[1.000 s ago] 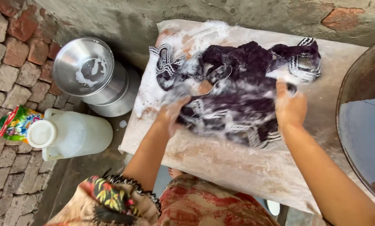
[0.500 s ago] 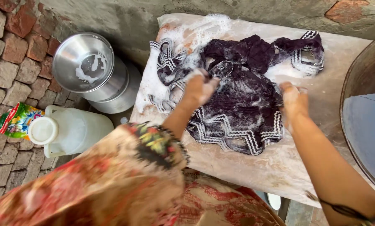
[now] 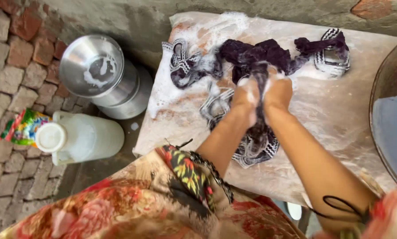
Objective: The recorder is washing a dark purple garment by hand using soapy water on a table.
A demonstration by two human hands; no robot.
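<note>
Both my hands are bunched around the same fold of the dark purple garment point(image 3: 260, 57), which lies soapy on the pale washing slab point(image 3: 340, 119) in front of me. My left hand point(image 3: 246, 98) and my right hand point(image 3: 277, 92) press together side by side, knuckles up, fingers closed on a strip of the wet cloth that runs between them. Above my hands the garment spreads toward the far edge of the slab, its zigzag black-and-white trim curling out to the left and to the right. Below my wrists the rest of it hangs down toward me in a loose heap, trim showing at the hem. White foam covers the slab's upper left part and clings to my fingers.

To the left of the slab, on the ground, stands a steel pot point(image 3: 105, 84) with a bowl-shaped lid holding a bit of suds. Nearer me lies a white plastic jug point(image 3: 81, 137) on its side, and a colourful packet point(image 3: 23, 126) sits just beside its cap on the brick paving point(image 3: 12, 57). At the right edge, a big round tub point(image 3: 391, 128) holds water.
</note>
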